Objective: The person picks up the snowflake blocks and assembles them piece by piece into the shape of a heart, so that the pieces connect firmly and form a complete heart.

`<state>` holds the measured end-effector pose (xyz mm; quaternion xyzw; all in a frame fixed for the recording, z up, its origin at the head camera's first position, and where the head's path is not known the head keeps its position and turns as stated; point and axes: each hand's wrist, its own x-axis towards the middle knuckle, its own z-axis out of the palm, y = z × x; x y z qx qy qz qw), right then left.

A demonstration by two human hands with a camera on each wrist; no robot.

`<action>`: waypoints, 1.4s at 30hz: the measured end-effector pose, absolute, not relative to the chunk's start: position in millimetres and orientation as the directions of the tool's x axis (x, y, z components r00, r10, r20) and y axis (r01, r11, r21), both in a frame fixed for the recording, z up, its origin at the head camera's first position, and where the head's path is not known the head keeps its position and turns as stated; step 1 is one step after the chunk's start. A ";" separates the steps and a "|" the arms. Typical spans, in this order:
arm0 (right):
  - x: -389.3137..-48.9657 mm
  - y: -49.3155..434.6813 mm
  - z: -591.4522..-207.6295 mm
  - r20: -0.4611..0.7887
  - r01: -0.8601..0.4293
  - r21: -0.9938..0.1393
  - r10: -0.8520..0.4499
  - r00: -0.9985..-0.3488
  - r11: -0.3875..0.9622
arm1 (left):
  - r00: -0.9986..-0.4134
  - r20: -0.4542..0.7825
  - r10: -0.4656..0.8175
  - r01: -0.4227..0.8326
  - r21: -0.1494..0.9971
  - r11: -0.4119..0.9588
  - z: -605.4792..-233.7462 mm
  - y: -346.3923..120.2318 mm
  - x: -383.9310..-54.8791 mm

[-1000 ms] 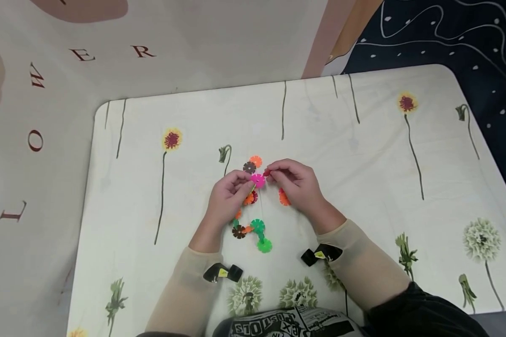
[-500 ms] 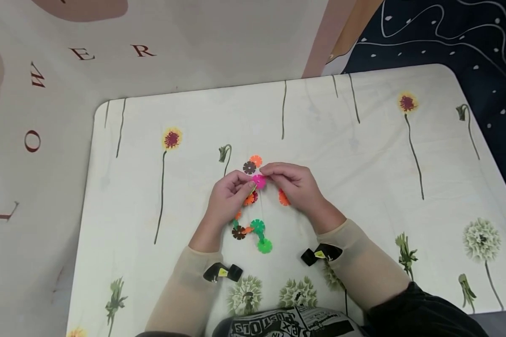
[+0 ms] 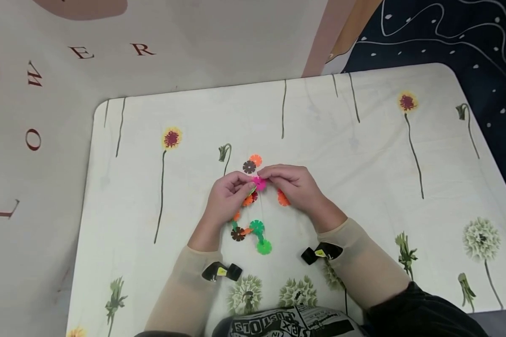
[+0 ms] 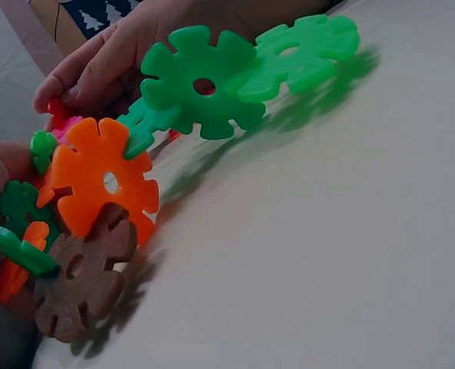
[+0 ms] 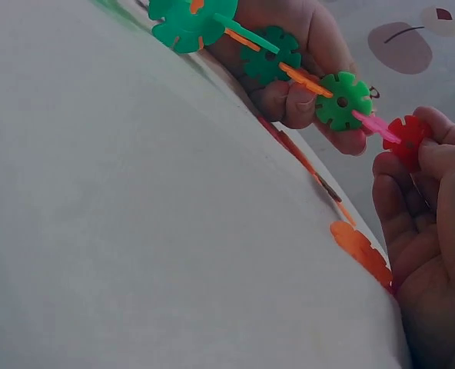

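Observation:
My left hand (image 3: pixel 227 196) pinches a chain of slotted plastic flower discs close to its upper end. There a light green disc (image 5: pixel 343 101) joins a pink disc (image 3: pixel 259 183). Between thumb and fingertips my right hand (image 3: pixel 297 187) holds a red disc (image 5: pixel 406 142), its edge meeting the pink one in the right wrist view. The chain runs down past my left wrist through a brown disc (image 4: pixel 89 269), an orange disc (image 4: pixel 101 177) and a green disc (image 4: pixel 204 84) to a bright green end disc (image 3: pixel 264 246). Part of it is hidden by the left hand.
Beyond the hands, a dark brown disc (image 3: pixel 249 166) lies by an orange disc (image 3: pixel 256 160). Another orange disc (image 3: pixel 283 197) is beside the right palm. The table (image 3: pixel 362 159) has a white flower-print cover, with a pale wall hanging (image 3: pixel 219 42) behind it.
My right hand has moved slightly left and toward me, bringing the red disc from beside the pink disc to its edge. The left hand stays nearly still.

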<state>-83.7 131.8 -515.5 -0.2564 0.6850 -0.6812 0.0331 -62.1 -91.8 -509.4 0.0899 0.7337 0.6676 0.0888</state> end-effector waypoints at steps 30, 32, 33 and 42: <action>-102.1 176.9 -492.8 -0.020 -0.380 -0.762 -0.605 -0.796 0.525 | -0.981 0.018 0.193 0.044 0.990 0.131 -509.2 -86.6 -65.4; -102.7 177.5 -495.7 0.009 -0.400 -0.758 -0.606 -0.796 0.515 | -0.981 0.017 0.191 0.043 0.990 0.134 -509.1 -86.5 -65.1; -102.8 177.7 -497.3 0.027 -0.405 -0.760 -0.597 -0.802 0.509 | -0.982 0.015 0.190 0.042 0.990 0.136 -509.4 -86.5 -65.0; -101.9 175.8 -507.7 0.130 -0.364 -0.807 -0.462 -0.877 0.464 | -0.983 0.010 0.186 0.037 0.989 0.143 -513.4 -87.5 -63.7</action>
